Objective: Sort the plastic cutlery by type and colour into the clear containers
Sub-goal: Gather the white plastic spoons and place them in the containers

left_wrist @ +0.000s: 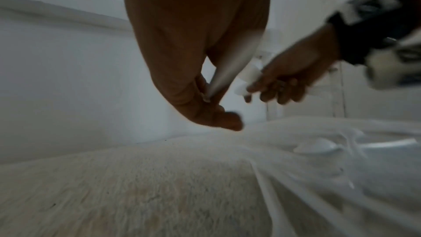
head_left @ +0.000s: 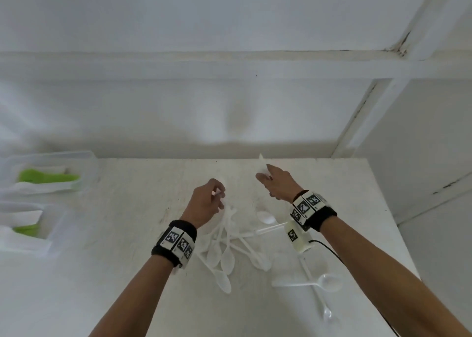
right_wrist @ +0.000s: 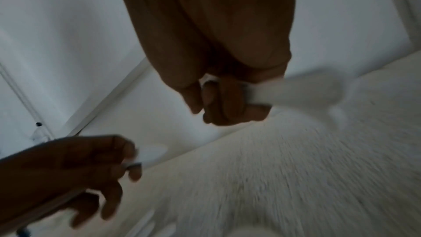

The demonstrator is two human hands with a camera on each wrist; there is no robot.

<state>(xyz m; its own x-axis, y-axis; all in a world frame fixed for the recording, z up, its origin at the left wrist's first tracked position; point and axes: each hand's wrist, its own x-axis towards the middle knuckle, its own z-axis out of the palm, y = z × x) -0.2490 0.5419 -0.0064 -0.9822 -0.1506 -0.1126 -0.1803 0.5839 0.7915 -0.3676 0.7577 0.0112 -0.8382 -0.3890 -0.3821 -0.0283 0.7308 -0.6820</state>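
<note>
**Two hands raised, each holding white cutlery**

Two loose clear spoons (head_left: 329, 283) lie nearest me on the white table (head_left: 127, 273), right of centre. Just beyond, a tangled pile of white spoons (head_left: 229, 247) sits between my forearms.

Above the pile, my left hand (head_left: 205, 204) is curled, thumb and fingers pinching a white piece (left_wrist: 225, 64); the blur hides its type. My right hand (head_left: 277, 183) is farther out, fingers closed round a white spoon (right_wrist: 318, 89), its bowl sticking out past the fist. The hands are apart, not touching.

Far left, at the table edge, I note two clear containers: the near one (head_left: 55, 234) and the far one (head_left: 84, 170), each holding green cutlery (head_left: 46, 177) plus white pieces. A white wall (head_left: 229, 30) rises behind.
</note>
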